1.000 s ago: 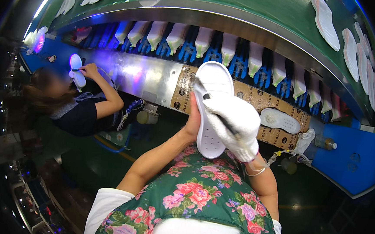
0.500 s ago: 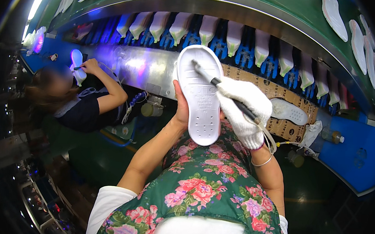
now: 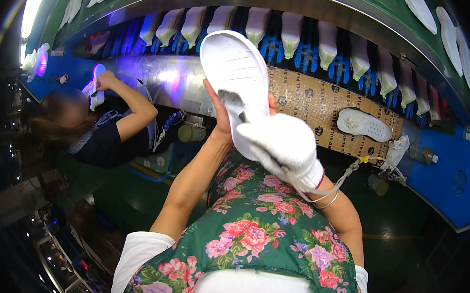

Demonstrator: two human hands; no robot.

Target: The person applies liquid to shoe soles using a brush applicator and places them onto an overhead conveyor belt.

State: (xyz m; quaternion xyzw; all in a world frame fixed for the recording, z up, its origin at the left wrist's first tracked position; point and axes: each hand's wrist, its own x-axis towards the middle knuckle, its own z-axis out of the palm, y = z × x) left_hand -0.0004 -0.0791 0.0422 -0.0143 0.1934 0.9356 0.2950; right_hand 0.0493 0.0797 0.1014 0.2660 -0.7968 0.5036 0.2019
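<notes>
Head view: the bare left hand point(image 3: 222, 114) holds the white shoe sole point(image 3: 236, 57) by its edges, thumb on the left side, fingertips on the right. The gloved right hand point(image 3: 281, 141) is closed around a brush point(image 3: 230, 99); its dark, blurred bristles lie over the sole's upturned face. The sole is raised beyond the floral apron point(image 3: 253, 236), its upper end tilted left. To the right, a second sole point(image 3: 364, 124) rests on a cardboard sheet point(image 3: 304, 97).

The white sole point(image 3: 237, 70) has shifted left; the brush point(image 3: 230, 98) has slid — wide end to middle.
</notes>
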